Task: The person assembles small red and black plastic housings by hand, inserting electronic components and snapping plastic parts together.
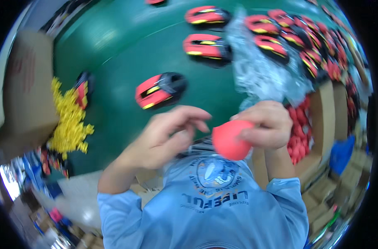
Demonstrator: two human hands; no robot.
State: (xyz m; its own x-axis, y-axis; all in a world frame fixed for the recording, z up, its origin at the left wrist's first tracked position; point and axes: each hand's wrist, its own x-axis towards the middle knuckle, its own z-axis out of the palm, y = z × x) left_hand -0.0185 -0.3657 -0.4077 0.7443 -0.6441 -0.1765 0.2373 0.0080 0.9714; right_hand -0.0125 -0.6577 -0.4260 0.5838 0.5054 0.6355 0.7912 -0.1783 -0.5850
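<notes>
My right hand grips a smooth, rounded red piece, thumb on its near face and fingers behind. The piece is held up in front of my shirt; its exact kind does not show. To its left, my left hand holds nothing, with its fingers bent and apart from the thumb. A small gap separates that hand from the red piece. Just beyond lies a red and black moulded body with yellow strips on the green table.
Two similar red and black bodies lie farther back, with many more at right. Crumpled clear plastic lies among them. A carton at right holds red pieces. At left, yellow parts are heaped beside a large cardboard box.
</notes>
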